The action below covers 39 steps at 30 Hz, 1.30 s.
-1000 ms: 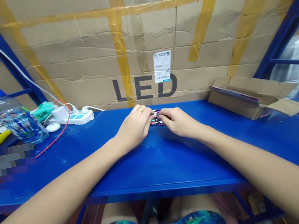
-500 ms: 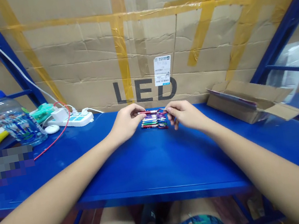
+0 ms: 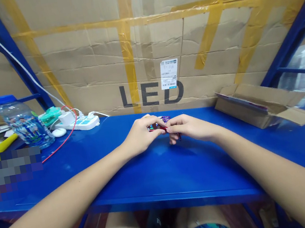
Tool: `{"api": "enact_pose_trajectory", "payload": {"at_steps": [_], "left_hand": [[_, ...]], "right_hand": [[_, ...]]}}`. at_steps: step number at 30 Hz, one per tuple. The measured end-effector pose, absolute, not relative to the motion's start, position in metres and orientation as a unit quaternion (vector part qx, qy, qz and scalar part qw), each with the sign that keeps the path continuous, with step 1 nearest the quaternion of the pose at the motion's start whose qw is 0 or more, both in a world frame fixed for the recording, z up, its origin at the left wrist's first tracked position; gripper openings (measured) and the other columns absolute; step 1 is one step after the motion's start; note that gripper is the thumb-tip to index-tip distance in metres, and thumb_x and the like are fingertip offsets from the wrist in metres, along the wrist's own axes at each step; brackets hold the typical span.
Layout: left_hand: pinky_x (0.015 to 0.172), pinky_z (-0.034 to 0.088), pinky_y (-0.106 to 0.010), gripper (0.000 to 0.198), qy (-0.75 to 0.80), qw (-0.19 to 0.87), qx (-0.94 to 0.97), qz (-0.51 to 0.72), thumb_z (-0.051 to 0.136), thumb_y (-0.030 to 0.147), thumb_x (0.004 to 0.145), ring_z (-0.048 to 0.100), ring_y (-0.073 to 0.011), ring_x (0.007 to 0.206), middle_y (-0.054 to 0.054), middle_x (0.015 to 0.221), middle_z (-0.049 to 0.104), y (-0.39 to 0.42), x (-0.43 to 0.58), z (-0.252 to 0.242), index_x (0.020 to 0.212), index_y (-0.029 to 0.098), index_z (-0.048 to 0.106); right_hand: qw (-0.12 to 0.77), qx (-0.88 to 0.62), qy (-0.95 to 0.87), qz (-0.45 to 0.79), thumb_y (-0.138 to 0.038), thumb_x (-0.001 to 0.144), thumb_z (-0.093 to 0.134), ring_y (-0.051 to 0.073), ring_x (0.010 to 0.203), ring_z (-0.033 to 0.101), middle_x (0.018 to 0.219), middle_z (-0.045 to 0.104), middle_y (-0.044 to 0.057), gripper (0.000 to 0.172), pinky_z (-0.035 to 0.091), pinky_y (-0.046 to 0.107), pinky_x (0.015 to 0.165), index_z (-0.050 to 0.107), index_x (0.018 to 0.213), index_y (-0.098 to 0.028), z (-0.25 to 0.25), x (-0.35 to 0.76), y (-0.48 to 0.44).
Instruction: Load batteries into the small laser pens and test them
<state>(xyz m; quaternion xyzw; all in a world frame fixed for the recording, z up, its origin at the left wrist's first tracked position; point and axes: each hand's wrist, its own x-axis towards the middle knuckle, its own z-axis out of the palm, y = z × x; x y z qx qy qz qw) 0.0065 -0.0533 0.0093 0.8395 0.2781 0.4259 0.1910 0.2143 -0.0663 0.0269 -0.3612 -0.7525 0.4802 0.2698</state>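
Observation:
Both of my hands meet over the far middle of the blue table. My left hand (image 3: pixel 141 135) is closed, thumb and index finger pinching one end of a slim, shiny red metallic stick (image 3: pixel 163 128). At the other end of the same stick, my right hand (image 3: pixel 192 127) is closed in a pinch, its lower fingers curled below. Much of the stick is hidden by my fingers. Just behind lies a row of similar slim metallic sticks (image 3: pixel 166 118) in purple, green and other colours, partly covered by my left hand.
The blue table (image 3: pixel 157 172) has a cardboard wall behind it. An open cardboard box (image 3: pixel 258 111) stands at the right. To the left are a water bottle (image 3: pixel 26 124), a white power strip (image 3: pixel 84 122), a red cable (image 3: pixel 65 139) and yellow-handled tools (image 3: pixel 1 144).
My hands have moved nearer to me and closer together, bringing the red stick off the back of the row. The camera view has shifted slightly.

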Motion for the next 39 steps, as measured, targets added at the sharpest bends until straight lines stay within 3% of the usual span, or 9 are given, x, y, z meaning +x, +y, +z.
{"api": "enact_pose_trajectory", "payload": {"at_steps": [3, 11, 16, 18, 21, 24, 30, 39], "left_hand": [[0.083, 0.049, -0.034, 0.011, 0.281, 0.197, 0.839, 0.423, 0.072, 0.016, 0.081, 0.062, -0.0173, 0.085, -0.003, 0.09, 0.072, -0.052, 0.006, 0.007, 0.091, 0.02, 0.075], [0.088, 0.045, -0.037, 0.011, 0.245, 0.225, 0.845, 0.419, 0.072, 0.021, 0.081, 0.061, -0.0216, 0.094, -0.005, 0.09, 0.074, -0.054, 0.007, 0.009, 0.091, 0.02, 0.075], [0.092, 0.048, -0.038, 0.034, 0.219, 0.523, 0.668, 0.483, 0.067, 0.042, 0.084, 0.065, -0.0247, 0.101, -0.011, 0.105, 0.073, -0.046, 0.009, 0.009, 0.103, 0.015, 0.07], [0.092, 0.048, -0.038, 0.043, 0.204, 0.621, 0.58, 0.486, 0.059, 0.051, 0.089, 0.065, -0.0257, 0.102, -0.015, 0.105, 0.073, -0.041, 0.006, 0.01, 0.103, 0.012, 0.07], [0.086, 0.049, -0.037, 0.053, 0.212, 0.684, 0.516, 0.469, 0.049, 0.056, 0.093, 0.067, -0.0269, 0.098, -0.019, 0.106, 0.072, -0.035, 0.001, 0.011, 0.104, 0.008, 0.069], [0.083, 0.05, -0.036, 0.058, 0.214, 0.7, 0.506, 0.456, 0.045, 0.059, 0.094, 0.067, -0.0281, 0.097, -0.02, 0.106, 0.072, -0.034, -0.002, 0.012, 0.105, 0.007, 0.069], [0.084, 0.048, -0.038, 0.063, 0.228, 0.685, 0.516, 0.46, 0.047, 0.064, 0.092, 0.066, -0.03, 0.099, -0.021, 0.105, 0.072, -0.036, -0.001, 0.011, 0.106, 0.007, 0.069], [0.078, 0.048, -0.033, 0.058, 0.24, 0.672, 0.533, 0.455, 0.049, 0.062, 0.092, 0.066, -0.0238, 0.088, -0.015, 0.093, 0.072, -0.036, 0.0, 0.01, 0.098, 0.009, 0.071]], "right_hand": [[0.258, -0.35, -0.737, 0.518, -0.034, 0.087, 0.062, 0.014, 0.056, 0.059, 0.055, 0.048, -0.005, 0.02, 0.045, 0.027, 0.058, 0.06, 0.079, -0.016, 0.025, 0.216, -0.066], [0.257, -0.317, -0.692, 0.596, -0.023, 0.082, 0.06, 0.009, 0.044, 0.038, 0.051, 0.035, -0.009, 0.01, 0.053, 0.032, 0.05, 0.064, 0.08, -0.013, 0.018, 0.215, -0.063], [0.282, -0.345, -0.689, 0.571, -0.023, 0.084, 0.056, 0.007, 0.039, 0.032, 0.048, 0.032, -0.009, 0.014, 0.046, 0.027, 0.04, 0.062, 0.076, -0.014, 0.018, 0.213, -0.064], [0.267, -0.345, -0.7, 0.566, -0.026, 0.086, 0.056, 0.008, 0.039, 0.037, 0.047, 0.035, -0.009, 0.015, 0.047, 0.027, 0.041, 0.063, 0.082, -0.013, 0.018, 0.213, -0.064], [0.239, -0.345, -0.72, 0.553, -0.028, 0.087, 0.058, 0.01, 0.04, 0.047, 0.048, 0.044, -0.008, 0.019, 0.049, 0.027, 0.045, 0.066, 0.093, -0.012, 0.017, 0.215, -0.063], [0.223, -0.352, -0.739, 0.53, -0.027, 0.087, 0.058, 0.011, 0.042, 0.053, 0.051, 0.052, -0.005, 0.02, 0.047, 0.026, 0.046, 0.066, 0.096, -0.011, 0.016, 0.216, -0.062], [0.224, -0.363, -0.744, 0.515, -0.028, 0.085, 0.06, 0.012, 0.042, 0.056, 0.05, 0.054, -0.005, 0.021, 0.046, 0.026, 0.047, 0.068, 0.094, -0.011, 0.016, 0.218, -0.06], [0.212, -0.385, -0.751, 0.492, -0.029, 0.086, 0.056, 0.012, 0.042, 0.057, 0.054, 0.058, -0.003, 0.023, 0.043, 0.024, 0.046, 0.067, 0.095, -0.011, 0.017, 0.215, -0.061]]}}
